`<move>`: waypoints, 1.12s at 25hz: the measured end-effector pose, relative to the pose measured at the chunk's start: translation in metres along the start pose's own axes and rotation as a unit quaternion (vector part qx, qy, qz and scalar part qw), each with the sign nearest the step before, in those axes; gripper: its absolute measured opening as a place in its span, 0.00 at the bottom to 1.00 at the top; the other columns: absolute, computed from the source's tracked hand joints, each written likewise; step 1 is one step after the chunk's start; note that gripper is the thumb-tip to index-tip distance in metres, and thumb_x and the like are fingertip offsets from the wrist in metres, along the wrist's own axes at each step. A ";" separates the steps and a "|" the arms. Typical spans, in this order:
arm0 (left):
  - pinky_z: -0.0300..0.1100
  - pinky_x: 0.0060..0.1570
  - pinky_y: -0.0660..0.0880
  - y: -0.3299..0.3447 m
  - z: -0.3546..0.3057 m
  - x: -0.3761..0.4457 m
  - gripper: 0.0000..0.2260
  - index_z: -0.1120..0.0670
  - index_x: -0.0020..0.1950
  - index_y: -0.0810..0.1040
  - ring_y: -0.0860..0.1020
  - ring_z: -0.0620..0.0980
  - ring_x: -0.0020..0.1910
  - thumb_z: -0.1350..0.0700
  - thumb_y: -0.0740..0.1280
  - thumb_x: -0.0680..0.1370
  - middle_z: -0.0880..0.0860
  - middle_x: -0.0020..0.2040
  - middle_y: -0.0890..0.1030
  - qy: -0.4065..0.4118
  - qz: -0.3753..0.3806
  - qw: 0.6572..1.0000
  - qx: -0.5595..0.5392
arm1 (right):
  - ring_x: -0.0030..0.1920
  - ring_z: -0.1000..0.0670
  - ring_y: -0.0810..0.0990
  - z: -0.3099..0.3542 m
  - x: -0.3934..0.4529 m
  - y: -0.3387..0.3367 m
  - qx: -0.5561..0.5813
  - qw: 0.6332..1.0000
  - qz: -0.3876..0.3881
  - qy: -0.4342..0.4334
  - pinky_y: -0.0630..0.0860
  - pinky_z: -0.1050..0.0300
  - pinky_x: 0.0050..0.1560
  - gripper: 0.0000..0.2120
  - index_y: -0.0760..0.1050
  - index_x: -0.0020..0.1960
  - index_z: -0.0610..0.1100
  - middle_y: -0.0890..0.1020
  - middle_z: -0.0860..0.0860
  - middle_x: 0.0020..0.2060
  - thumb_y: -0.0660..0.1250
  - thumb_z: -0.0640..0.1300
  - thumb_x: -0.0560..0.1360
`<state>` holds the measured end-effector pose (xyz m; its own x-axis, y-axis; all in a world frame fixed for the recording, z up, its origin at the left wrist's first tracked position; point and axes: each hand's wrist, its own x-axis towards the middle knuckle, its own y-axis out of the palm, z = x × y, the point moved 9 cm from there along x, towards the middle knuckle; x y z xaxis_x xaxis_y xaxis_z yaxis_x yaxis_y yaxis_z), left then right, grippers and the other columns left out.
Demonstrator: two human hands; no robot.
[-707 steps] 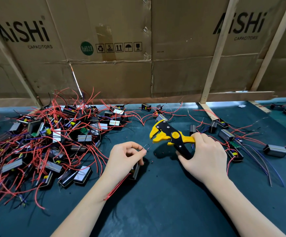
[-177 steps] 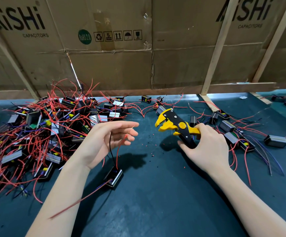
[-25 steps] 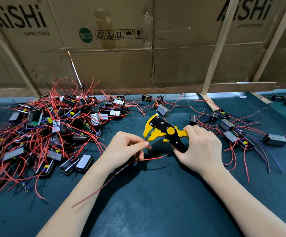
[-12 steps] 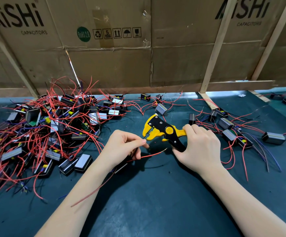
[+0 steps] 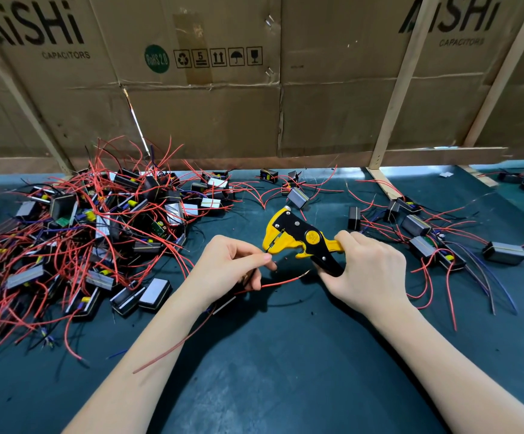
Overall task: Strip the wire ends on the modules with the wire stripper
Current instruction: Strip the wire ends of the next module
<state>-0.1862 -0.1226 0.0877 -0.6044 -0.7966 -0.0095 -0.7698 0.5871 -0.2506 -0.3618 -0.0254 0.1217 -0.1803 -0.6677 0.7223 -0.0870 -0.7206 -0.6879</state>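
Note:
My right hand (image 5: 368, 270) grips the handles of the yellow and black wire stripper (image 5: 298, 239), jaws pointing left. My left hand (image 5: 228, 269) pinches a thin wire end between thumb and forefinger right at the stripper's jaws. A red wire (image 5: 281, 281) with a bare tip sticks out to the right below my left hand. The module (image 5: 223, 306) these wires belong to lies mostly hidden under my left wrist on the dark green mat (image 5: 285, 371).
A big tangle of modules with red wires (image 5: 82, 242) fills the left of the mat. A smaller group of modules (image 5: 426, 242) lies to the right. A cardboard wall (image 5: 254, 89) with wooden slats closes off the back.
My left hand has brought the pinched wire end up to the stripper's jaws. The stripper has hardly moved.

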 end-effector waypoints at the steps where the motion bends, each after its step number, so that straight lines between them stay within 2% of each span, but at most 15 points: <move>1: 0.32 0.28 0.70 0.000 0.000 0.000 0.10 0.60 0.41 0.86 0.69 0.44 0.22 0.59 0.68 0.79 0.54 0.23 0.77 0.002 0.001 1.000 0.001 | 0.28 0.43 0.78 0.000 0.000 0.000 0.000 1.000 0.000 -0.001 0.61 0.60 0.31 0.22 0.75 0.36 0.42 0.76 0.49 0.28 0.81 0.54 0.55; 6: 0.31 0.29 0.70 0.001 -0.002 -0.001 0.09 0.59 0.41 0.86 0.70 0.45 0.23 0.58 0.69 0.79 0.55 0.24 0.77 0.007 0.013 1.000 0.013 | 0.30 0.42 0.78 0.000 0.001 0.000 0.006 1.000 0.011 -0.002 0.69 0.57 0.30 0.21 0.76 0.39 0.42 0.77 0.49 0.30 0.80 0.53 0.55; 12: 0.30 0.28 0.69 0.000 -0.005 -0.001 0.10 0.59 0.41 0.86 0.70 0.45 0.23 0.58 0.68 0.79 0.54 0.24 0.77 0.013 0.010 1.000 0.010 | 0.28 0.42 0.78 0.000 0.002 0.001 0.002 1.000 0.017 -0.001 0.62 0.60 0.30 0.22 0.74 0.36 0.42 0.75 0.49 0.27 0.81 0.52 0.54; 20: 0.30 0.28 0.68 0.001 -0.004 -0.002 0.10 0.59 0.41 0.86 0.68 0.45 0.23 0.58 0.68 0.79 0.54 0.23 0.76 0.013 0.018 1.000 0.015 | 0.30 0.42 0.78 0.000 0.001 0.004 0.014 1.000 0.027 0.004 0.67 0.58 0.30 0.22 0.74 0.38 0.42 0.76 0.49 0.29 0.80 0.55 0.57; 28: 0.30 0.28 0.68 -0.001 -0.002 -0.001 0.10 0.57 0.41 0.86 0.69 0.45 0.23 0.57 0.69 0.78 0.54 0.23 0.76 0.016 0.017 0.999 0.024 | 0.27 0.40 0.77 -0.003 0.002 0.003 0.019 0.999 0.034 0.016 0.63 0.58 0.30 0.21 0.72 0.35 0.41 0.75 0.47 0.26 0.80 0.52 0.58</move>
<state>-0.1850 -0.1221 0.0903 -0.6366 -0.7711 0.0125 -0.7388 0.6052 -0.2964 -0.3648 -0.0283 0.1206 -0.2152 -0.7089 0.6716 -0.0375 -0.6813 -0.7311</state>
